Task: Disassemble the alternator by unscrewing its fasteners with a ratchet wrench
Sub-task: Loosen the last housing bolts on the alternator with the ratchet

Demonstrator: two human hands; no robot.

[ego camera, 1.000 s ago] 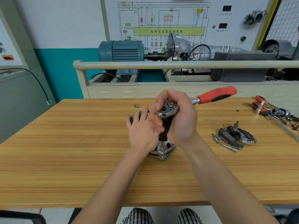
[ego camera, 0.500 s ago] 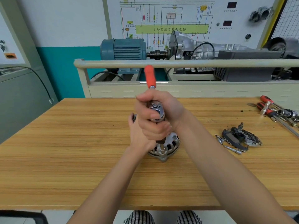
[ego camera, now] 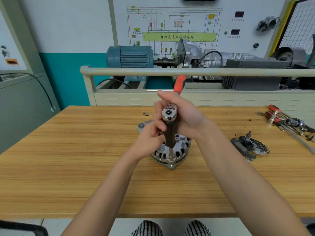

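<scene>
While the alternator (ego camera: 172,150) stands mid-table, right hand (ego camera: 185,116) wraps the ratchet wrench (ego camera: 170,114) at its head; left hand (ego camera: 151,138) pinches the extension shaft. Socket sits on 1 near-edge fastener. Removed parts (ego camera: 248,145) lie right of it, so disassembly is partway; the housing looks unsplit.

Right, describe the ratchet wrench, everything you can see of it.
The ratchet wrench has a shiny metal head with a dark centre button, a short bare metal neck and an orange-red handle pointing away toward the rail. A dark extension drops near-vertically from the head to a fastener on the alternator rim. The right hand holds the head; the left hand touches the extension.
</scene>
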